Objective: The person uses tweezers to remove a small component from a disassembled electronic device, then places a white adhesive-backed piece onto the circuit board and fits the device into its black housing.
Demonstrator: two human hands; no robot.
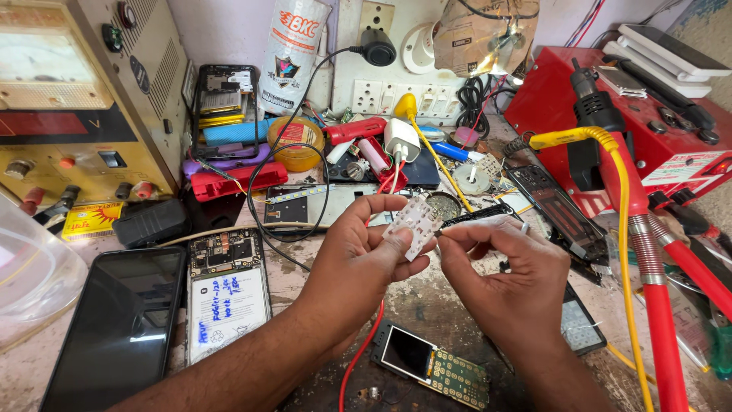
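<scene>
Keypad: white, pinched up in left hand fingers, face tilted for view
Right hand: fingertips closed on thin tool, tip at keypad edge
Below: bare phone board

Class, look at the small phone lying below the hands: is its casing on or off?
Off. The small phone lies with its green circuit board and bare keypad contacts exposed beside the screen; no front cover or keys are on it.

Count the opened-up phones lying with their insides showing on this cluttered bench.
3: an opened smartphone with white battery beside the left forearm, a small keypad phone board with screen between the wrists, an opened black phone leaning against the back wall. Clutter may hide others.
</scene>
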